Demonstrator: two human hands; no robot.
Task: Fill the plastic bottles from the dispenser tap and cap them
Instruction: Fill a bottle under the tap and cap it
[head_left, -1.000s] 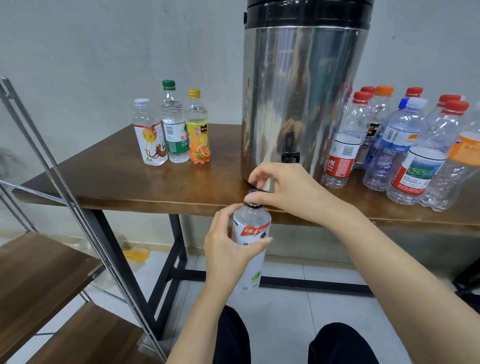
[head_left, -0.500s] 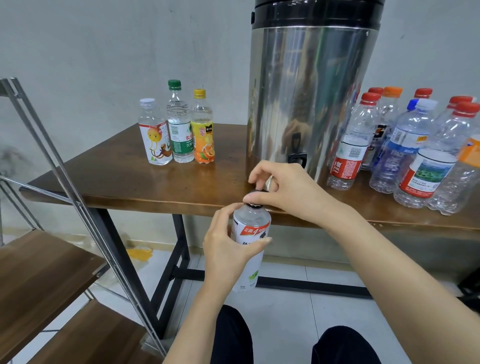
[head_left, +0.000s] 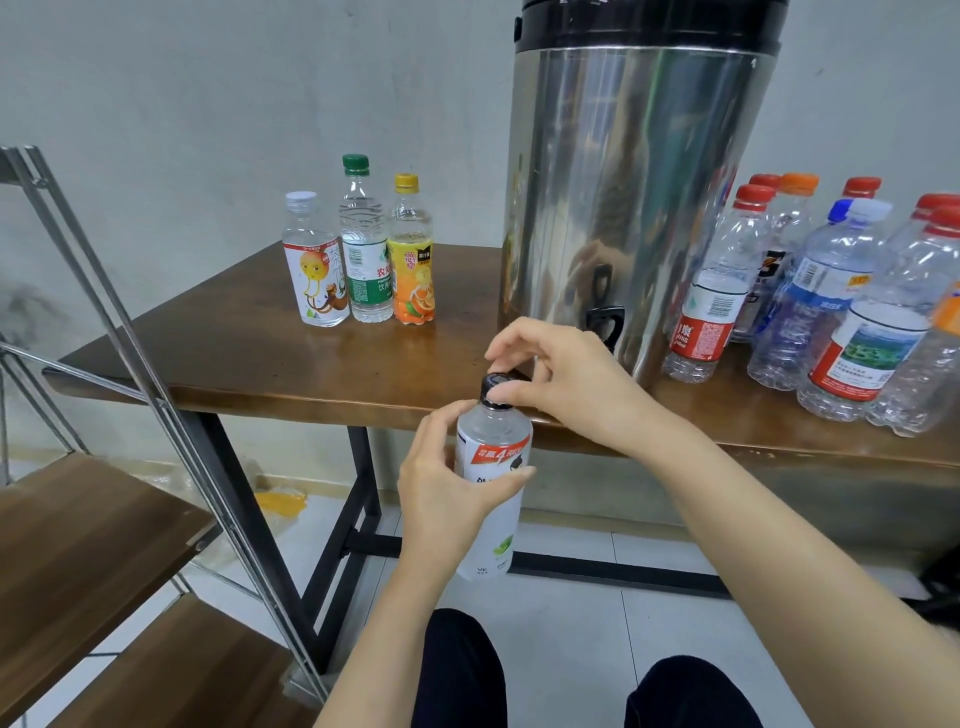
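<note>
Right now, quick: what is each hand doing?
Left hand: closed round the bottle, holding it.
Right hand: closed, pinching the black cap on top of it.

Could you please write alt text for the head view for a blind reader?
A left hand holds a bottle before a wooden table while the right hand pinches its black cap. Behind, a steel dispenser stands between two groups of capped bottles.
</note>
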